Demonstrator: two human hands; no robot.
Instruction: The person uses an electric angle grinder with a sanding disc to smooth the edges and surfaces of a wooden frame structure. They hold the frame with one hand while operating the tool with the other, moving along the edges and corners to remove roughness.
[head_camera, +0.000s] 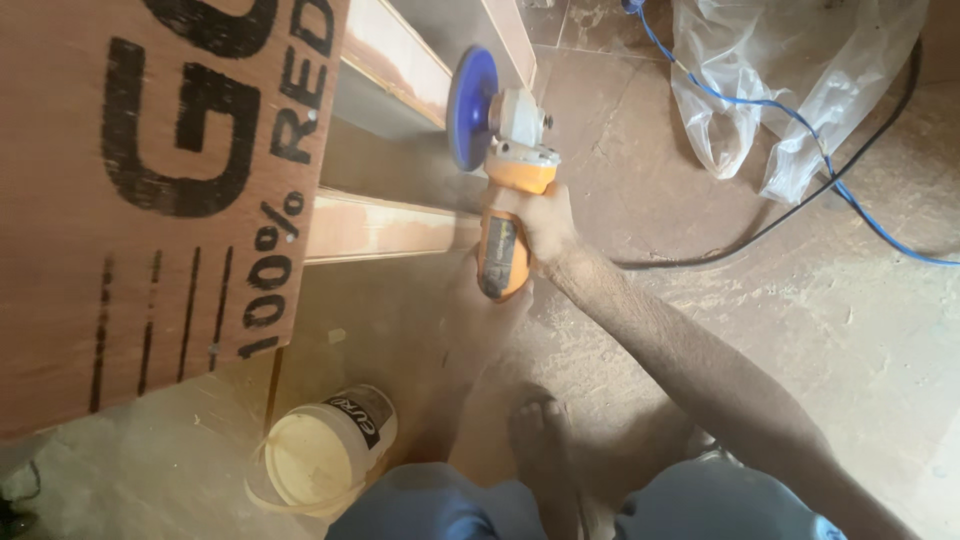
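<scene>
My right hand (545, 228) grips the orange body of an angle grinder (505, 190). Its blue sanding disc (470, 108) stands on edge, facing a pale wooden frame rail (395, 60). A second wooden rail (385, 226) runs just left of the grinder's handle. My left hand is not in view. My dusty forearm stretches from the lower right up to the tool. My bare foot (545, 450) rests on the floor below it.
A large brown plywood board (150, 200) with black printing fills the left. A white plastic bucket (325, 450) lies near my knee. A clear plastic bag (790, 80), a blue cable (800, 130) and a black cable (760, 235) lie on the dusty floor at right.
</scene>
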